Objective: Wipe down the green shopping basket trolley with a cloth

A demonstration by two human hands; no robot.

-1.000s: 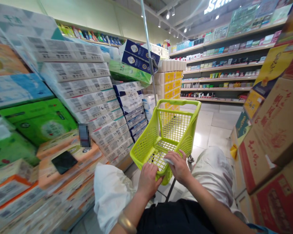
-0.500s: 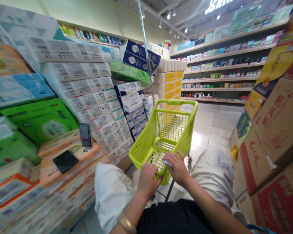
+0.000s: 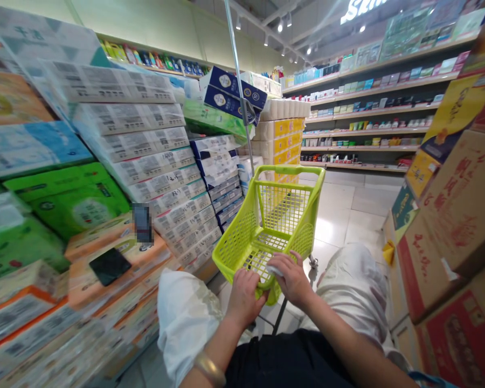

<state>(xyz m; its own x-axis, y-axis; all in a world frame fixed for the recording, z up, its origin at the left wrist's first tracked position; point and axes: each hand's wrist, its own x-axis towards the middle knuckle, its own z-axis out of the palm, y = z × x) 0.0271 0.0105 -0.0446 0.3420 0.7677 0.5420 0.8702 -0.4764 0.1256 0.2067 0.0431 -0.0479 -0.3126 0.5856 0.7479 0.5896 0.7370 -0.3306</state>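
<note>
A lime-green plastic shopping cart (image 3: 262, 215) with a grid-patterned basket stands between my knees, its near end towards me. My left hand (image 3: 246, 295) has its fingers curled over the near rim. To its right, my right hand (image 3: 291, 277) presses a small white wipe (image 3: 275, 270) against the same rim; its fingers are closed round it, and most of the wipe is hidden. I cannot tell whether it is tissue or cloth. No goods show in the basket.
Stacks of packaged tissue (image 3: 145, 143) rise on the left, with a dark phone-like slab (image 3: 110, 267) lying on orange packs. Cardboard cartons (image 3: 464, 199) line the right. A thin upright pole (image 3: 238, 70) stands beyond the cart. Shelves (image 3: 372, 110) hold many small products at the back.
The cart has shifted very slightly left in view. Both hands stay at its near rim, the right one still with the white wipe.
</note>
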